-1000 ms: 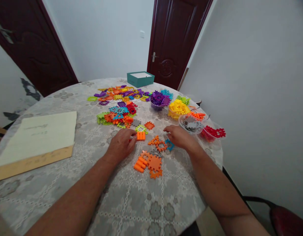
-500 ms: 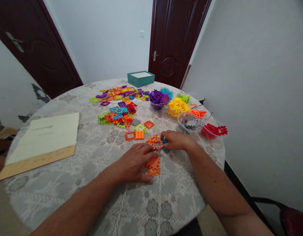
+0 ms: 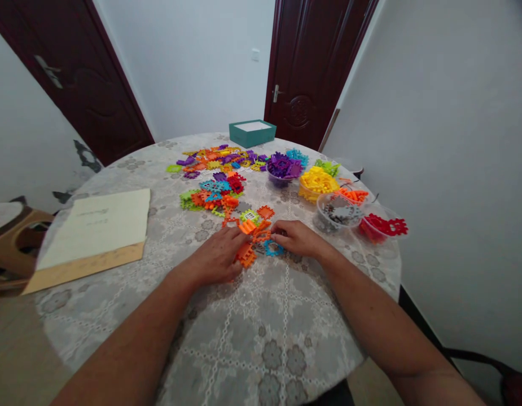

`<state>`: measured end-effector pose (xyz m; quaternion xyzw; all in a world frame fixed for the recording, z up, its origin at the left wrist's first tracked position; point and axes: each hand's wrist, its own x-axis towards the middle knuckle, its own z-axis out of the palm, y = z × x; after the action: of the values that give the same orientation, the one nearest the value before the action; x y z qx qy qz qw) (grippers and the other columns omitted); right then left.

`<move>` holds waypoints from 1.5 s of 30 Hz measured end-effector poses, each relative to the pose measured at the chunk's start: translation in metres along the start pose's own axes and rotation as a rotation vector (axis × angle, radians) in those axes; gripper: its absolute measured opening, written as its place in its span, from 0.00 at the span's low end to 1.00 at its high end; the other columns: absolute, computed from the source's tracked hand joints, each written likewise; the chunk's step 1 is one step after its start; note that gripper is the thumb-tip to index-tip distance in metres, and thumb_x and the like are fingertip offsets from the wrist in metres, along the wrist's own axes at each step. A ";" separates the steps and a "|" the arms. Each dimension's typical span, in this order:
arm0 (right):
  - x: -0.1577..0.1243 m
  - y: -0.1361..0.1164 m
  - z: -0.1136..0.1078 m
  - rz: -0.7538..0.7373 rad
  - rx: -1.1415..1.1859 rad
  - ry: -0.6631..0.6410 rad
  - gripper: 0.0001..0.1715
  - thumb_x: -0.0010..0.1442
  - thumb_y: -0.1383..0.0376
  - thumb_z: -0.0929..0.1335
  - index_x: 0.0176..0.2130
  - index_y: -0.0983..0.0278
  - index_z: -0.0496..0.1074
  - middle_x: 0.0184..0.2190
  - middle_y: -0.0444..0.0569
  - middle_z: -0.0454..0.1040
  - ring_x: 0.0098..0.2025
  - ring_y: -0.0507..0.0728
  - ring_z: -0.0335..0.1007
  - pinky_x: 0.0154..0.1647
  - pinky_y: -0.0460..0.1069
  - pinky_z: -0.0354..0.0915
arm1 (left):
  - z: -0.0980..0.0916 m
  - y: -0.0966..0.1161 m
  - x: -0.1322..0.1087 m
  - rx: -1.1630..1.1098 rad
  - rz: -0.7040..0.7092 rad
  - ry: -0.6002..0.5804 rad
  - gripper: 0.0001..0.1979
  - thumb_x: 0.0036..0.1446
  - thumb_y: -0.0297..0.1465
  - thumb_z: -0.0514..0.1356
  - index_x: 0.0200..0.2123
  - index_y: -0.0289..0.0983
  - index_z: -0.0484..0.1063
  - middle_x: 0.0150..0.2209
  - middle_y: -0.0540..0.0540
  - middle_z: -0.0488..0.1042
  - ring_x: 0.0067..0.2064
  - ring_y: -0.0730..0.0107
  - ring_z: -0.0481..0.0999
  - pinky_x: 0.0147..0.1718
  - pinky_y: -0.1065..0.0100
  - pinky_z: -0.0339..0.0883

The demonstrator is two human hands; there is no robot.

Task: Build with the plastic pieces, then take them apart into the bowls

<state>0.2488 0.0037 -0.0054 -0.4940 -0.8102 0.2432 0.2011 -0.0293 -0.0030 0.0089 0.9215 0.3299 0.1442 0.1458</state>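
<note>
Both hands are down on the table (image 3: 252, 338), a bit in from the near edge, roughly mid-width. Left hand (image 3: 216, 256) lies palm down w/ fingers loosely bent, tips on a clump of orange pieces (image 3: 246, 255). Right hand (image 3: 297, 238) comes in from the other side, fingers curled, tips at the same clump and touching a blue ring piece (image 3: 270, 248). Can't tell if either hand actually pinches anything or just rests on it, since the fingertips hide the contact.

Imo the pieces look like thin, stiff plastic, v light, w/ notched edges. They'd prob skid on the tablecloth, so better to take them by the edges btw thumb and forefinger than press down flat. Any joined bits could pop apart if twisted.

Other stuff:
- The mixed pile (image 3: 212, 194) is just beyond the hands, toward the middle.
- A second spread (image 3: 220, 158) lies nearer the far edge.
- The teal box (image 3: 252, 133) sits right at the far edge.
- Along the right edge are clear tubs sorted by colour: purple tub (image 3: 281, 167), yellow tub (image 3: 315, 183), grey tub (image 3: 339, 213), red tub (image 3: 383, 227).
- A paper sheet (image 3: 97, 223) lies by the left edge.
</note>
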 end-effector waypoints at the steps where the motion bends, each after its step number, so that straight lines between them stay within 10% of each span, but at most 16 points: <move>1: 0.001 0.002 0.003 -0.007 0.006 0.028 0.07 0.67 0.66 0.68 0.44 0.62 0.77 0.36 0.46 0.79 0.36 0.53 0.73 0.40 0.47 0.65 | -0.001 -0.003 0.000 0.013 -0.013 0.006 0.18 0.51 0.27 0.62 0.47 0.44 0.74 0.49 0.41 0.77 0.52 0.52 0.74 0.55 0.55 0.68; 8: 0.005 0.009 0.022 -0.061 -0.074 0.165 0.29 0.63 0.71 0.70 0.62 0.61 0.70 0.54 0.54 0.75 0.51 0.58 0.74 0.54 0.52 0.68 | 0.007 -0.025 0.002 0.055 -0.146 0.090 0.13 0.67 0.31 0.50 0.47 0.42 0.74 0.45 0.40 0.79 0.47 0.55 0.76 0.48 0.58 0.68; 11: 0.005 0.009 0.025 -0.096 -0.137 0.144 0.22 0.66 0.69 0.68 0.59 0.61 0.73 0.52 0.54 0.75 0.54 0.59 0.72 0.57 0.53 0.66 | 0.010 -0.034 0.004 0.076 -0.230 0.146 0.14 0.70 0.35 0.48 0.43 0.41 0.73 0.39 0.41 0.79 0.41 0.56 0.77 0.42 0.59 0.67; 17: 0.008 0.008 0.023 -0.080 -0.138 0.180 0.07 0.70 0.65 0.66 0.41 0.63 0.75 0.40 0.50 0.76 0.44 0.57 0.71 0.49 0.50 0.65 | 0.006 -0.039 0.007 0.014 -0.421 0.267 0.10 0.68 0.37 0.52 0.39 0.41 0.72 0.31 0.45 0.76 0.32 0.61 0.73 0.32 0.63 0.60; 25: 0.010 0.013 0.018 0.114 0.006 0.245 0.17 0.72 0.58 0.63 0.32 0.62 0.70 0.29 0.44 0.73 0.34 0.54 0.68 0.36 0.47 0.58 | 0.000 -0.044 0.010 -0.051 -0.625 0.370 0.14 0.66 0.39 0.53 0.38 0.38 0.75 0.36 0.44 0.79 0.36 0.61 0.75 0.34 0.65 0.60; 45: 0.013 0.026 0.023 0.314 0.432 0.303 0.07 0.63 0.59 0.67 0.40 0.59 0.69 0.24 0.39 0.73 0.22 0.52 0.71 0.19 0.44 0.64 | 0.011 -0.072 0.004 -0.018 -0.668 0.421 0.21 0.64 0.33 0.56 0.58 0.36 0.76 0.47 0.38 0.82 0.46 0.55 0.80 0.48 0.59 0.71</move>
<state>0.2485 0.0215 -0.0378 -0.5895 -0.6142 0.3615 0.3802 -0.0633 0.0513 -0.0264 0.7124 0.6330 0.2775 0.1218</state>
